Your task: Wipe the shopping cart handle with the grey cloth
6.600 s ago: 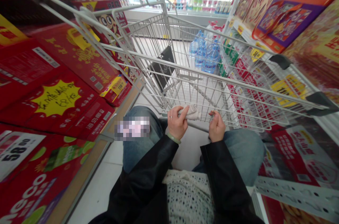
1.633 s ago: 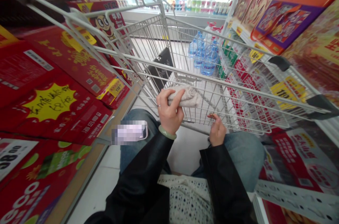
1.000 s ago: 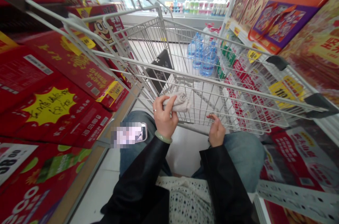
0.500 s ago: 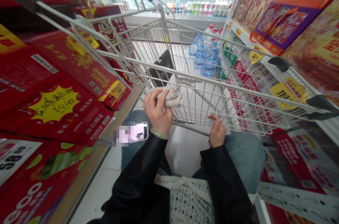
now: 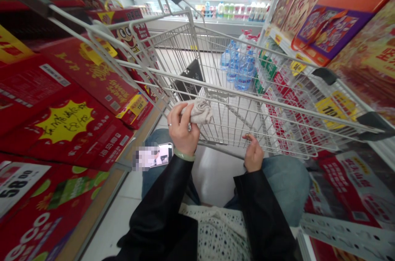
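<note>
left hand (image 5: 182,130) was nearer, fingers pressed together pinching a crumpled beige cloth (image 5: 200,112) lying at 1 o'clock, long axis level; right hand (image 5: 253,154) curled over the lower rail of the grey wire shopping trolley (image 5: 222,150).

On a red carton (image 5: 70,228) at lower left of the frame, a white price card (image 5: 18,185) with "58.00" in bold black, and large white letters reading "ECO" (image 5: 31,232) near the bottom edge. Higher up on the next red carton (image 5: 105,145), a yellow starburst sticker (image 5: 66,121) with handwritten black characters that include "68", the rest too rough to read. At right of the frame, "110" on a yellow tag (image 5: 335,106).
</note>
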A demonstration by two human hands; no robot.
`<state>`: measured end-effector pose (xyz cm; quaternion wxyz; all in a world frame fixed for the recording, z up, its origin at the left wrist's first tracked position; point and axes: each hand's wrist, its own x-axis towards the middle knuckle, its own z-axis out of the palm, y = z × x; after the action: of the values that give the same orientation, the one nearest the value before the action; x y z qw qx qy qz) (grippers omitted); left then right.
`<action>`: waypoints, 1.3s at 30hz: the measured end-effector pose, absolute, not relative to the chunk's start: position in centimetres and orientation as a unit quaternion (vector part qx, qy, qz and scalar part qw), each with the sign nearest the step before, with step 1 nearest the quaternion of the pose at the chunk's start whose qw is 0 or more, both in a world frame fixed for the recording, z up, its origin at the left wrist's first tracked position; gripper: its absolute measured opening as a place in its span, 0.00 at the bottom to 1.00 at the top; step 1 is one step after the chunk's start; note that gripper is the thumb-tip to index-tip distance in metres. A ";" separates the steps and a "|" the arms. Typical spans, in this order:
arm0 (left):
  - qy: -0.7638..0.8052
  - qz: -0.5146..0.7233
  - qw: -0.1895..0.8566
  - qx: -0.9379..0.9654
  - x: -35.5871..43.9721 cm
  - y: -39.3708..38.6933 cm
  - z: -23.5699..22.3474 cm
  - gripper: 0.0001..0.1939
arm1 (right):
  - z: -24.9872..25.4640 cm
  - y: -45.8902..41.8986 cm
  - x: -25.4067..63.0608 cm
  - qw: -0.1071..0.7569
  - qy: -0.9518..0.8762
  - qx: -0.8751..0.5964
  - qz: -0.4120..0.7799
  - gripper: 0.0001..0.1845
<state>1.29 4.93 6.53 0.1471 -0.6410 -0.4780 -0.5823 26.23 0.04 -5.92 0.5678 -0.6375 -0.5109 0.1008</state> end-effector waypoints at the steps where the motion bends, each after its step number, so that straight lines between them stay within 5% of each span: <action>1: -0.479 -0.571 0.134 -0.653 1.5 4.6 5.8 0.28 | -5.9 0.0 26.2 0.568 -0.511 -0.637 0.100 0.31; 6: -0.510 -0.517 0.077 -0.683 2.2 3.3 4.4 0.27 | -5.9 0.0 26.3 0.572 -0.512 -0.633 0.100 0.31; 15: -0.473 -0.588 0.180 -0.631 1.0 5.3 11.1 0.28 | -6.2 0.2 26.3 0.576 -0.512 -0.628 0.106 0.31; 39: -0.431 -0.603 0.218 -0.634 1.9 5.5 13.3 0.29 | -6.7 0.3 26.1 0.571 -0.503 -0.639 0.111 0.34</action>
<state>1.87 5.54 13.26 0.2184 -0.6343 -0.4315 -0.6032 26.14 0.27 -6.74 0.5711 -0.6389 -0.5033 0.1113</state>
